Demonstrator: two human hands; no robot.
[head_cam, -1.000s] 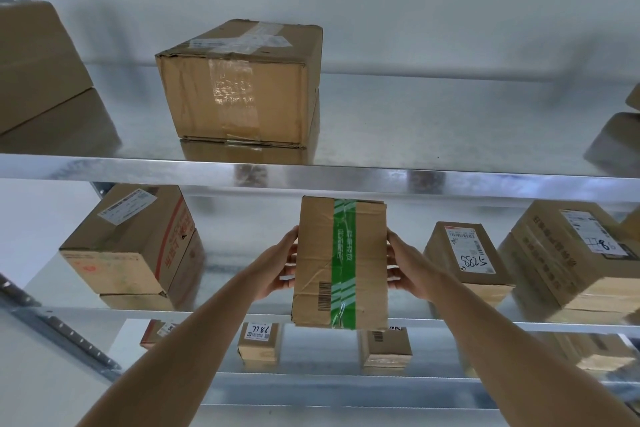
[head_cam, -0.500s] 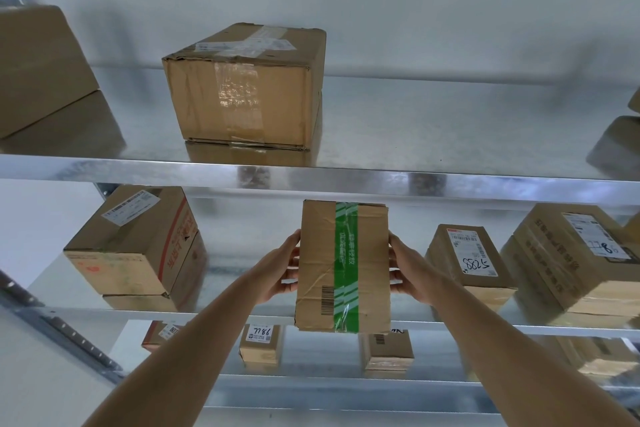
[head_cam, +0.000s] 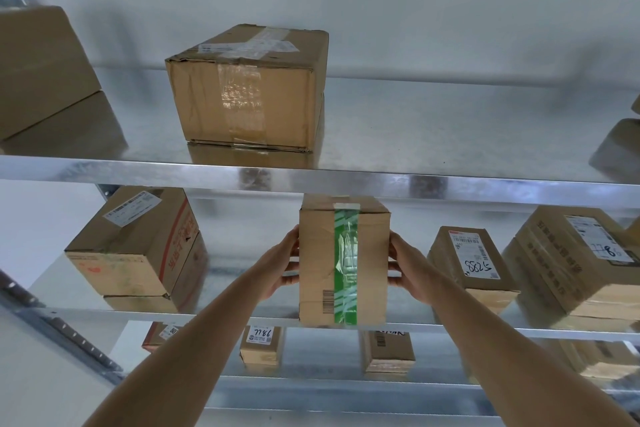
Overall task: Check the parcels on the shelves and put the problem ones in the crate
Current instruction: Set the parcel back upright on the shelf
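Left hand (head_cam: pixel 277 265) and right hand (head_cam: pixel 410 267) grip the green-taped parcel's (head_cam: pixel 318 263) sides.

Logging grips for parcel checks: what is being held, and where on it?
The green-taped parcel, gripped by left hand and right hand on its opposite side faces.

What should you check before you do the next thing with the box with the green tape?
1. Both hands on the box: ok. The left hand and the right hand grip opposite sides of the green-taped box.
2. Box held level: ok, upright.
3. Green tape sealed: cannot tell; it looks wrinkled.
4. Barcode showing: ok, low on the front.
5. Address label: cannot tell, none on the faces shown.
6. Crate within reach: cannot tell, not in view.
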